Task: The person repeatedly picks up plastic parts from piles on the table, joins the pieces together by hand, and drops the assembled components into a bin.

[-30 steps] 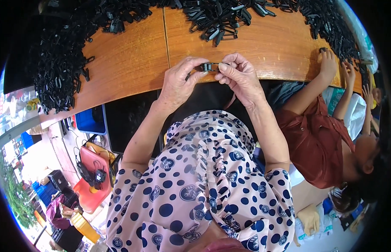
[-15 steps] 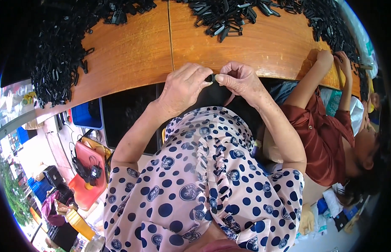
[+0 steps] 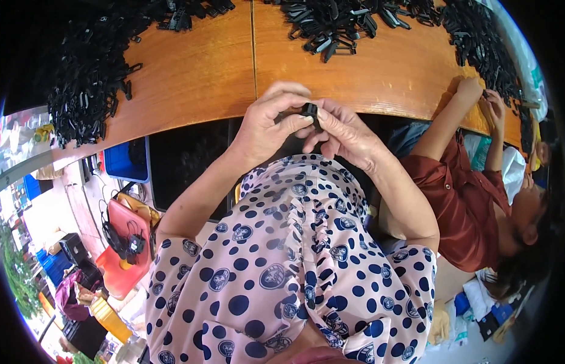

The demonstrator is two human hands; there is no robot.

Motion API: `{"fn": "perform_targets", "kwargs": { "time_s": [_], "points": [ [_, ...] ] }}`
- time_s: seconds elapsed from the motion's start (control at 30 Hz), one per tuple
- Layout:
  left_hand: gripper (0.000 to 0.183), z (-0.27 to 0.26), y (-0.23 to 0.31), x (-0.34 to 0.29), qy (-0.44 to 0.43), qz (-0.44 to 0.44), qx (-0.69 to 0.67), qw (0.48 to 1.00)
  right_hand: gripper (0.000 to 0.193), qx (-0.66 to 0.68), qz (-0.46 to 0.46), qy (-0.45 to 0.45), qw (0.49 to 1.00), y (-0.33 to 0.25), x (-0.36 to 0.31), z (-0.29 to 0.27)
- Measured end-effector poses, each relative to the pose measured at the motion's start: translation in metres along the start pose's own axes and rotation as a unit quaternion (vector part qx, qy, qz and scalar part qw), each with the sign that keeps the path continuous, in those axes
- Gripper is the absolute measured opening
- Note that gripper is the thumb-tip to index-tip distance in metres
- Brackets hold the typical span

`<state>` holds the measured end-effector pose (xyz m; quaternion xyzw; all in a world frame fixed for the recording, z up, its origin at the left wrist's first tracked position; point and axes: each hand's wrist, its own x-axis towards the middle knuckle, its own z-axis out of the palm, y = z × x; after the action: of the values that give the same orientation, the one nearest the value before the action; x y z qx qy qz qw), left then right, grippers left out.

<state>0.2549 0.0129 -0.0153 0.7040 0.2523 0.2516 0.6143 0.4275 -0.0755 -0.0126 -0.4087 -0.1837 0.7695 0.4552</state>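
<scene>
Between my two hands, just off the table's near edge, is a small black plastic part (image 3: 310, 110). My left hand (image 3: 271, 121) pinches it from the left with the thumb and a finger. From the right, my right hand (image 3: 346, 134) grips the same piece, its thumb against the side and the other fingers curled below. The fingers cover much of the part, so its full shape is hidden. Across the wooden table (image 3: 191, 73), a heap of small black plastic parts (image 3: 331, 27) lies beyond my hands.
More black parts (image 3: 88, 91) are piled at the table's left, and another pile (image 3: 486, 54) lies far right. A co-worker in a dark red shirt (image 3: 458, 206) sits at my right, hands at the table. A blue bin (image 3: 128, 164) and a red stool (image 3: 126, 242) with cables stand left.
Both hands have shifted their grip, and the black part now stands more upright between them. My right fingers have curled under it. The co-worker's hands have moved slightly.
</scene>
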Motion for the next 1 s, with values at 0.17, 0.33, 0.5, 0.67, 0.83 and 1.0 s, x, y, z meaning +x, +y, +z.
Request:
{"fn": "perform_targets", "kwargs": {
  "time_s": [0.17, 0.33, 0.5, 0.67, 0.83, 1.0],
  "points": [
    [0.022, -0.002, -0.001, -0.015, 0.022, -0.131, -0.275, 0.952, 0.056, 0.04, 0.02, -0.192, 0.98, 0.006, 0.007, 0.006],
    [0.024, -0.007, -0.008, -0.036, 0.075, -0.116, -0.228, 0.964, 0.038, 0.016, -0.018, -0.097, 0.995, 0.031, 0.028, 0.022],
    [0.017, -0.037, -0.02, -0.067, 0.095, -0.106, -0.143, 0.979, 0.043, -0.156, 0.034, -0.114, 0.981, 0.018, 0.031, 0.043],
    [0.024, -0.107, -0.022, -0.14, 0.071, -0.168, 0.454, 0.872, 0.036, -0.583, -0.232, 0.182, 0.757, -0.025, 0.03, -0.015],
    [0.018, -0.153, -0.008, -0.103, 0.165, -0.013, 0.519, 0.838, 0.025, -0.754, -0.241, 0.256, 0.555, -0.064, 0.038, -0.055],
    [0.015, -0.202, -0.03, 0.013, 0.244, 0.04, 0.437, 0.865, 0.016, -0.824, -0.213, 0.234, 0.47, -0.074, 0.054, -0.063]
  ]
}}
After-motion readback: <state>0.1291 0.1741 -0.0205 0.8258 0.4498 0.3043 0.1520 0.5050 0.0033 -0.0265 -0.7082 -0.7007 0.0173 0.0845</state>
